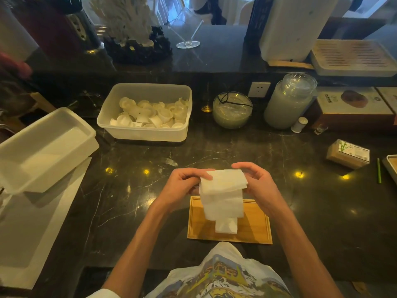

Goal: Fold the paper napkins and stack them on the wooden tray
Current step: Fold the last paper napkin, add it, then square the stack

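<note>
A white paper napkin [223, 191] hangs in the air above the wooden tray [255, 224], its top edge folded over and its lower part drooping toward the tray. My left hand [182, 186] pinches its upper left corner. At the upper right edge, my right hand [257, 181] grips the same napkin. On the tray lies a small folded white napkin [226, 226], partly hidden behind the hanging one. The tray sits on the dark marble counter just in front of my body.
A clear plastic tub [120, 125] of small white cups stands behind the tray to the left. White bins [43, 147] sit at the far left. A glass bowl [232, 110], a tall jar [290, 102] and a napkin pack [348, 153] stand at the right.
</note>
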